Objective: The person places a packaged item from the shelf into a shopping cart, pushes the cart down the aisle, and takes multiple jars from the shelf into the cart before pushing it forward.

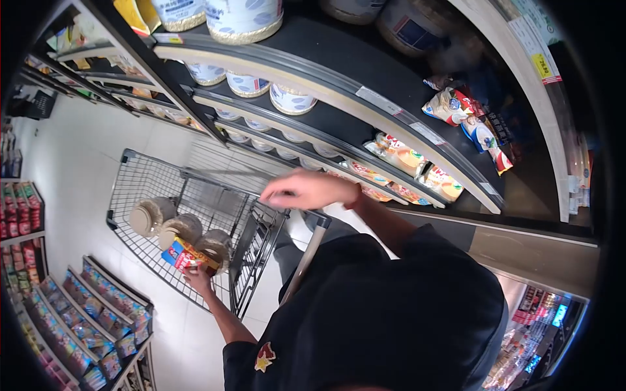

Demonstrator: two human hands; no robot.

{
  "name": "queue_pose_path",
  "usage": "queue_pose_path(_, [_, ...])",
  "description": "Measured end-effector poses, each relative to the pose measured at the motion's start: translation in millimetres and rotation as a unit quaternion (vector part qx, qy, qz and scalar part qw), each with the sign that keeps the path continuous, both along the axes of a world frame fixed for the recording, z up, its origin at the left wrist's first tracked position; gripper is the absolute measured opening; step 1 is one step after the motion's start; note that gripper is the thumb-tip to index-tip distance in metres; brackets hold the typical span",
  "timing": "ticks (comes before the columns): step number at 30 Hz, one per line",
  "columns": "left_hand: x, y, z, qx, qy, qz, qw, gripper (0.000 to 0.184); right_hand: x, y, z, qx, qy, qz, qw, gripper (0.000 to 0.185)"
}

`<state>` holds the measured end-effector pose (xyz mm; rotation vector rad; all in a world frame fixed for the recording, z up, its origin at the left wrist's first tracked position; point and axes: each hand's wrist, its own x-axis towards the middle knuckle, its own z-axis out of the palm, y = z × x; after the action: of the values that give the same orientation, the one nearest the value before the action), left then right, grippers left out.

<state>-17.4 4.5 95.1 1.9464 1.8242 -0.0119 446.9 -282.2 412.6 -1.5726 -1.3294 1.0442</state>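
My left hand point(197, 279) is closed on the lower edge of a blue, yellow and red food packet point(186, 255). It holds the packet over the wire shopping cart point(130, 171), in front of three clear plastic tubs with beige lids; one tub point(146, 218) lies near the far end and another tub point(180, 229) in the middle. The third tub point(215, 244) is partly behind the packet. My right hand point(301, 189) hovers above the cart's near side, slightly blurred, fingers loosely bent and nothing visible in them. The cart handle point(312, 251) crosses close to my body.
Curved shelves point(326, 62) run along the right, with large oat tubs point(244, 19) and bagged snacks point(398, 155). Several small bags point(466, 117) lie on an upper shelf. Display racks point(91, 319) of packets stand at lower left on the pale floor point(72, 215).
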Motion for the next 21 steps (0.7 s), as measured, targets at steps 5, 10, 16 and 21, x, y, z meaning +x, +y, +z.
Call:
queue_pose_path(5, [158,0,104,0.143,-0.238,-0.070,0.958,0.055,109,-10,82,0.224,-0.048,-0.254,0.940,0.024])
queue_pose_path(10, [380,-40,294,0.020,-0.497,-0.212,0.841,0.044,215,46,132,0.064,-0.075,-0.295,0.951,0.057])
queue_pose_path(16, [561,-19,410,0.015,-0.519,-0.375,0.768,0.077,287,129,72,0.043,-0.138,-0.318,0.937,0.102])
queue_pose_path(21, [638,32,430,-0.045,-0.499,-0.388,0.774,0.098,313,138,54,0.016,-0.049,-0.229,0.972,0.101])
